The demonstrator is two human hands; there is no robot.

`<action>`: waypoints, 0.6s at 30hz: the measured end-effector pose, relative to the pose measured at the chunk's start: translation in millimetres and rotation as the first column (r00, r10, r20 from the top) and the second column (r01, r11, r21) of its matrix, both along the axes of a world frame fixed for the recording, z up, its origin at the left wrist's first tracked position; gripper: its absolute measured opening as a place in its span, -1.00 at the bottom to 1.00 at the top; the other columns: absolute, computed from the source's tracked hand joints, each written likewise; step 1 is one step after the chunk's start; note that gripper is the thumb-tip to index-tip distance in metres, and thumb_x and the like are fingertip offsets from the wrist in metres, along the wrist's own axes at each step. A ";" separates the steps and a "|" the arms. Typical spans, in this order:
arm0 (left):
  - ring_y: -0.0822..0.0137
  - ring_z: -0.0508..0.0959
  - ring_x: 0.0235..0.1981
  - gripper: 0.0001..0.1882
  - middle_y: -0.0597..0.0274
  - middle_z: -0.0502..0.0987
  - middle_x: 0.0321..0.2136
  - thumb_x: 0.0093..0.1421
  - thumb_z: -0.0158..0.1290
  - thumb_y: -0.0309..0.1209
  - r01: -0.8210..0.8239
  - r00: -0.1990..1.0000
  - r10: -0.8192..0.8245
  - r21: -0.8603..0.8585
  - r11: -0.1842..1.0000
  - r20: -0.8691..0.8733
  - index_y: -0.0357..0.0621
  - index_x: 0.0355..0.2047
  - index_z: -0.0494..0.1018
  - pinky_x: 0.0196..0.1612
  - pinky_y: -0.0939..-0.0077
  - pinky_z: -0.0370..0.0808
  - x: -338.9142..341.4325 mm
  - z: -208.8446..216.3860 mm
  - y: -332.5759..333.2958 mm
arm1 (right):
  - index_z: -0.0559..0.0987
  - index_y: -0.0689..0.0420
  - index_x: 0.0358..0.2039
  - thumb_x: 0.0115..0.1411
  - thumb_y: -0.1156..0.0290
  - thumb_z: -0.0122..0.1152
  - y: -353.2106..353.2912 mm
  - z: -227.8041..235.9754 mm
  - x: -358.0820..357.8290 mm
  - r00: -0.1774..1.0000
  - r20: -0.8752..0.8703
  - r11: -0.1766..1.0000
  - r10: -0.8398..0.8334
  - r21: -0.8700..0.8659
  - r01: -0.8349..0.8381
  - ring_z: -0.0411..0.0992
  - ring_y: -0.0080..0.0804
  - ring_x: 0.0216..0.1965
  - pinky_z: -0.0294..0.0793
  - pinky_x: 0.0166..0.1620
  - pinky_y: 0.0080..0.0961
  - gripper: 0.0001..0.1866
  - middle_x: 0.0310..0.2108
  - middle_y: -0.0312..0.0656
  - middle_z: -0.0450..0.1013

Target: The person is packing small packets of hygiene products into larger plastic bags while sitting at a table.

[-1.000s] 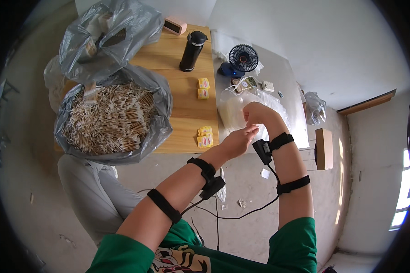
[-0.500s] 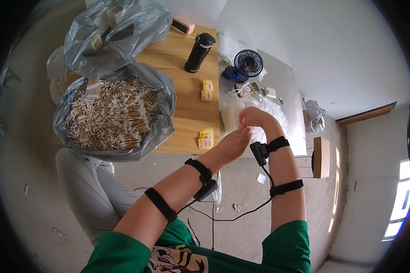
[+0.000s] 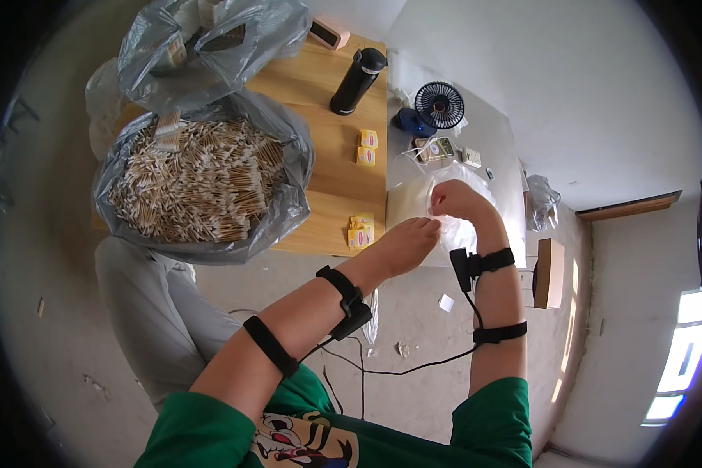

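Note:
My left hand (image 3: 408,248) is closed, its fingers bent toward my right hand at the near edge of the grey table. My right hand (image 3: 462,201) is curled inward with its fingertips close to the left ones. Whatever the two hands pinch is too small or hidden to make out. Right under and behind them lies a heap of clear plastic bags (image 3: 408,201). To the left, an open grey plastic bag (image 3: 298,148) is full of loose cotton swabs (image 3: 203,183), with a packed bundle of swabs (image 3: 168,132) at its far side.
On the wooden table (image 3: 331,187) are small yellow packets (image 3: 361,232), two yellow boxes (image 3: 366,156), a black flask (image 3: 359,81) and a second grey bag (image 3: 210,62). A small fan (image 3: 439,105) stands on the grey table. A cable (image 3: 413,372) hangs between my forearms.
The two hands, which met at the fingertips, have come slightly apart. The view has shifted a little, so the tables sit higher and further right.

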State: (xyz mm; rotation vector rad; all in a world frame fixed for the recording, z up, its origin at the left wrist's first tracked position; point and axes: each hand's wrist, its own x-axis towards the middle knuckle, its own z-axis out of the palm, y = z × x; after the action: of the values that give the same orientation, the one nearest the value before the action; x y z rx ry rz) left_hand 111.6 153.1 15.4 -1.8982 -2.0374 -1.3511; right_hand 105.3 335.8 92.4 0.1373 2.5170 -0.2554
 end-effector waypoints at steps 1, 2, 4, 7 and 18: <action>0.13 0.42 -0.11 -0.70 0.06 0.37 -0.20 0.00 -0.09 -0.56 -0.007 1.000 0.007 -0.007 1.000 0.004 -0.37 -0.21 0.39 -0.02 0.36 0.38 -1.4 -1.9 -1.8 | 0.61 0.11 -0.42 -0.17 0.41 0.22 -7.6 8.6 1.0 0.987 -0.089 0.991 -0.132 -0.031 0.130 0.48 -0.13 -0.36 0.43 -0.28 -0.31 -0.78 -0.45 -0.05 0.51; 0.13 0.42 -0.11 -0.70 0.06 0.37 -0.19 0.00 -0.09 -0.56 -0.006 1.000 0.006 -0.010 1.000 0.007 -0.37 -0.21 0.39 -0.02 0.36 0.37 -0.3 -2.7 -1.0 | 0.59 0.10 -0.37 -0.17 0.43 0.24 -11.7 14.0 5.7 0.947 -0.172 0.962 -0.271 -0.064 0.264 0.47 -0.14 -0.34 0.43 -0.26 -0.32 -0.75 -0.43 -0.08 0.51; 0.13 0.42 -0.11 -0.70 0.06 0.37 -0.19 0.00 -0.09 -0.56 -0.012 1.000 0.012 -0.018 1.000 0.012 -0.37 -0.21 0.39 -0.02 0.37 0.37 2.0 -4.0 -0.6 | 0.55 0.13 -0.29 -0.15 0.42 0.27 -12.9 3.4 11.8 0.944 -0.269 0.982 -0.189 -0.043 0.184 0.46 -0.12 -0.25 0.42 -0.21 -0.32 -0.68 -0.33 -0.10 0.49; 0.12 0.43 -0.12 -0.72 0.06 0.38 -0.20 0.00 -0.08 -0.55 0.019 1.000 -0.018 0.024 1.000 -0.008 -0.37 -0.24 0.41 -0.02 0.35 0.37 6.9 -5.5 3.9 | 0.52 0.27 -0.29 -0.20 0.35 0.30 -2.2 -19.5 13.3 0.966 -0.216 0.981 -0.140 0.104 0.166 0.43 -0.03 -0.22 0.41 -0.18 -0.27 -0.58 -0.28 -0.04 0.47; 0.04 0.31 0.07 -0.61 -0.08 0.28 0.07 0.09 -0.08 -0.51 -0.011 0.997 0.014 -0.049 0.999 0.073 -0.27 -0.03 0.35 0.09 0.27 0.28 -7.6 7.2 -67.9 | 0.49 0.23 -0.38 -0.17 0.63 0.28 -48.4 48.2 54.7 0.745 -0.622 0.969 -0.243 -0.121 0.215 0.37 -0.43 -0.46 0.42 -0.36 -0.53 -0.73 -0.46 -0.20 0.39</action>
State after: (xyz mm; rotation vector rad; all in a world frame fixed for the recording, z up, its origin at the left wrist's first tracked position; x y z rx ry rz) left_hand 104.0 85.3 22.6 -1.8790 -2.1314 -1.4007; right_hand 160.0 287.4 140.6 0.4086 3.1702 -0.5297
